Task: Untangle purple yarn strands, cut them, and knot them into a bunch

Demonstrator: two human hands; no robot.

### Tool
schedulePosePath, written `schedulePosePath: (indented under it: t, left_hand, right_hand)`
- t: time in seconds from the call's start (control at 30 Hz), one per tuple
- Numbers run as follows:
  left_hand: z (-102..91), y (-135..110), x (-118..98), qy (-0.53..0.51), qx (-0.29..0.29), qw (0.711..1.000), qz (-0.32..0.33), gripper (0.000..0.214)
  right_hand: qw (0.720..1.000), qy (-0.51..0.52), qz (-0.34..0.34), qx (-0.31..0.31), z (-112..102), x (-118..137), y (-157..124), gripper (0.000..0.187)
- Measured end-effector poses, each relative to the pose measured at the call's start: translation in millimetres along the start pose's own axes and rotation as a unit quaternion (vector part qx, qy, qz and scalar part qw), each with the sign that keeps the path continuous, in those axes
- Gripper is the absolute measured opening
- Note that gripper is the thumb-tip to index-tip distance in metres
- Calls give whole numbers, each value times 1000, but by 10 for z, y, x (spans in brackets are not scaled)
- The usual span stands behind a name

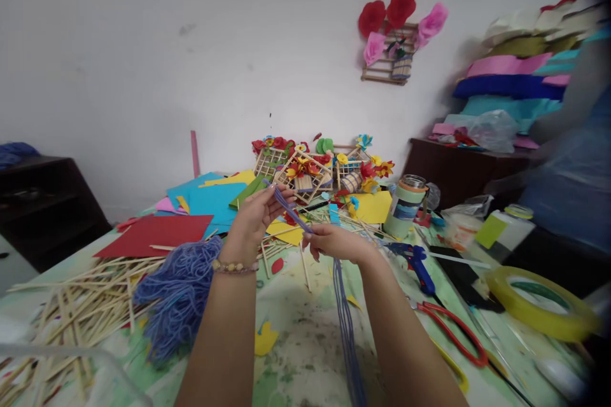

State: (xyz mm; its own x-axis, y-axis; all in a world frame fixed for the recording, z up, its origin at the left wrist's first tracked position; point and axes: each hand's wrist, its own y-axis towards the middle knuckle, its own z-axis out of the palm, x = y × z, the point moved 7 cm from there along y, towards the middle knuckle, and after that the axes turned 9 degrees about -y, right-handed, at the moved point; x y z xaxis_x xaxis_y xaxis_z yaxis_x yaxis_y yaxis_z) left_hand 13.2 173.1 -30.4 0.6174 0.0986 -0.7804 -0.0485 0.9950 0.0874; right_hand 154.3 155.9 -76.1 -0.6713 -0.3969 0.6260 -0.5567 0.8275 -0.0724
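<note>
Several strands of blue-purple yarn (344,324) run between my hands and hang down past my right wrist toward the near table edge. My left hand (260,211), with a beaded bracelet at the wrist, holds the looped upper end of the bundle between thumb and fingers. Lower and to the right, my right hand (334,243) pinches the same strands, leaving a slanted stretch of yarn between the two hands. A loose heap of the same yarn (179,289) lies left of my left forearm.
Wooden sticks (71,318) are strewn at left beside red paper (155,235). Stick frames with paper flowers (305,172) stand against the wall. To the right are a jar (403,206), a blue glue gun (420,270), red-handled scissors (458,331) and a yellow tape roll (544,302).
</note>
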Motion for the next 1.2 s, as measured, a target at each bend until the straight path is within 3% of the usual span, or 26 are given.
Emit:
schedulePosePath:
  t: [0.27, 0.43, 0.57, 0.73, 0.87, 1.0, 1.2]
  left_hand:
    - [-79, 4, -100, 3, -32, 998, 49, 19]
    - [-98, -66, -223, -19, -58, 993, 105, 16]
    - [-88, -112, -298, -11, -49, 988, 143, 13]
    - [11, -76, -155, 98, 12, 992, 77, 13]
    - [129, -80, 6, 201, 74, 976, 33, 21]
    - [255, -119, 212, 286, 147, 947, -26, 30]
    - [388, -174, 351, 361, 205, 909, -38, 31]
  right_hand:
    - [989, -128, 66, 19, 8, -249, 20, 10]
    - [988, -143, 43, 26, -42, -333, -3, 33]
    - [990, -140, 18, 31, -45, -344, 3, 21]
    - [994, -82, -27, 67, -1, -287, -17, 43]
    - [996, -6, -72, -49, -187, -144, -56, 41]
    - [971, 107, -126, -174, -409, 16, -160, 37]
    - [952, 174, -149, -204, -509, 30, -220, 38]
